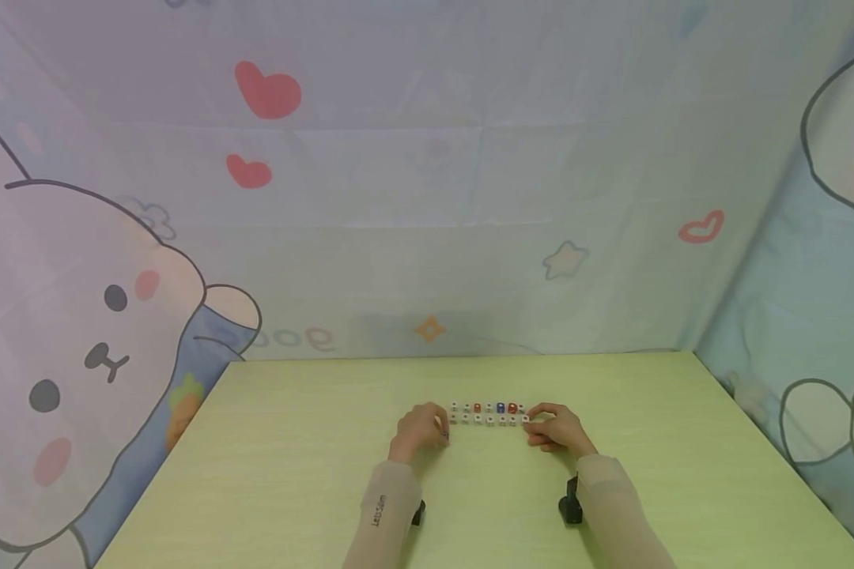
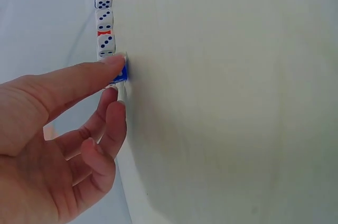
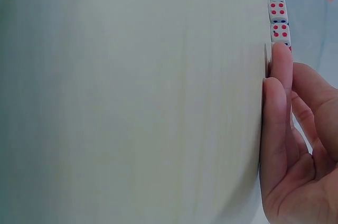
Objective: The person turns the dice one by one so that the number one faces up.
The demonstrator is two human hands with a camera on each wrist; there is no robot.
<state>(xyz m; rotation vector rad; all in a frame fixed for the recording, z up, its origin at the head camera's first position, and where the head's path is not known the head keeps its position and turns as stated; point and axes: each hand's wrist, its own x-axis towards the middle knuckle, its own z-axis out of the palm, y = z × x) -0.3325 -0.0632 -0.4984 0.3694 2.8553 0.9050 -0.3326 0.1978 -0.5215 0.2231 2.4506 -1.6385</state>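
Two rows of small dice run across the table between the hands; the near row (image 1: 490, 421) is white. At its left end my left hand (image 1: 421, 427) pinches a blue die (image 2: 121, 73) between thumb and finger, its other fingers curling loosely below. Close by in the left wrist view stands a white die (image 2: 106, 43) with blue pips. My right hand (image 1: 557, 428) is at the opposite end, finger and thumb about the last white die (image 1: 525, 420). Those fingers mostly cover it in the right wrist view, beside a white die (image 3: 280, 32) showing red pips.
The far row mixes white dice with an orange-red die (image 1: 478, 408), a blue die (image 1: 500, 408) and a red die (image 1: 512, 408). Beneath lies a pale yellow-green table (image 1: 292, 474). A printed cloth (image 1: 427, 182) hangs behind its back edge.
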